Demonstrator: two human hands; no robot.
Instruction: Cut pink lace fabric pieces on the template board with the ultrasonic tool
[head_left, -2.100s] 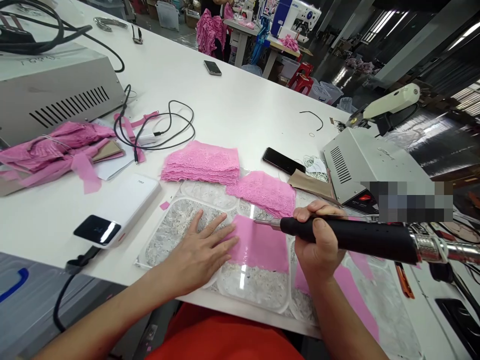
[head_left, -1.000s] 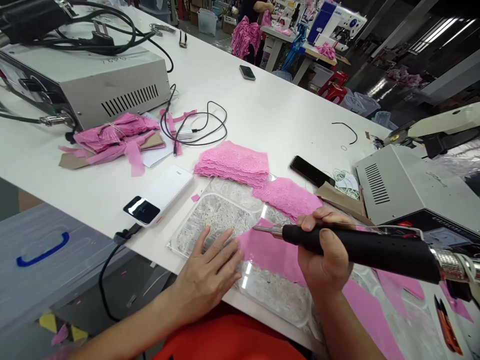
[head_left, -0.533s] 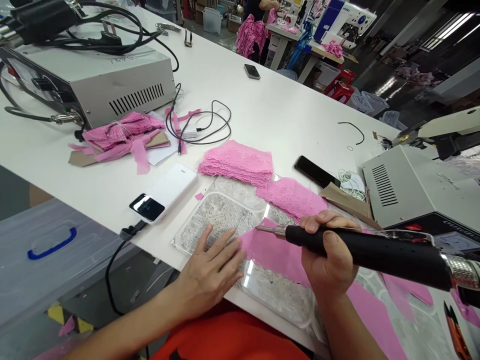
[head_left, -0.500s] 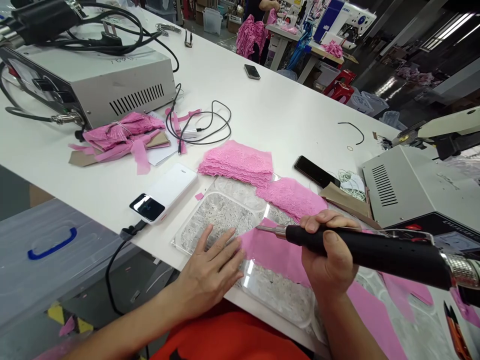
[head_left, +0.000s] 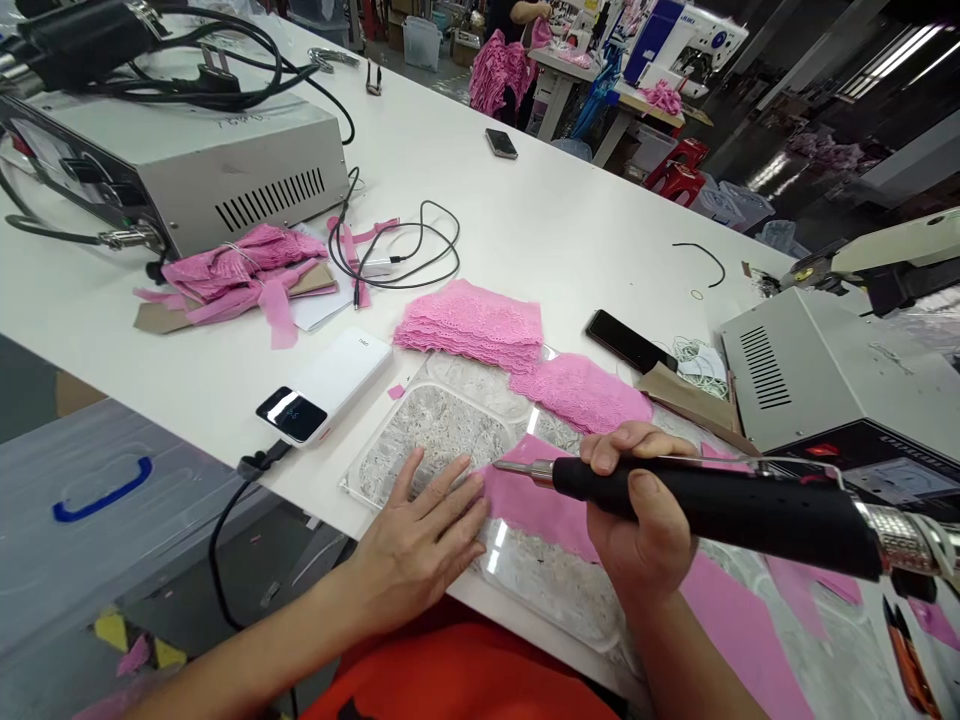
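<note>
My left hand (head_left: 420, 535) lies flat with fingers spread on a clear plate (head_left: 420, 445), its fingertips pressing the left edge of a pink fabric piece (head_left: 536, 505). My right hand (head_left: 645, 520) is wrapped around the black handle of a cutting tool (head_left: 712, 505). The tool's metal tip (head_left: 514, 467) rests at the upper left corner of the pink fabric, close to my left fingertips. A stack of pink lace (head_left: 472, 325) and a single lace piece (head_left: 581, 392) lie just beyond.
A white power bank (head_left: 322, 385) and black cables (head_left: 390, 255) lie to the left. Grey machine boxes stand at far left (head_left: 187, 165) and right (head_left: 817, 375). A black phone (head_left: 626, 342) and a pink fabric bundle (head_left: 232, 270) rest on the white table (head_left: 525, 210).
The tool tip has slid left along the top edge of the pink fabric toward my left fingers. My left hand stays flat in place; the view has shifted slightly.
</note>
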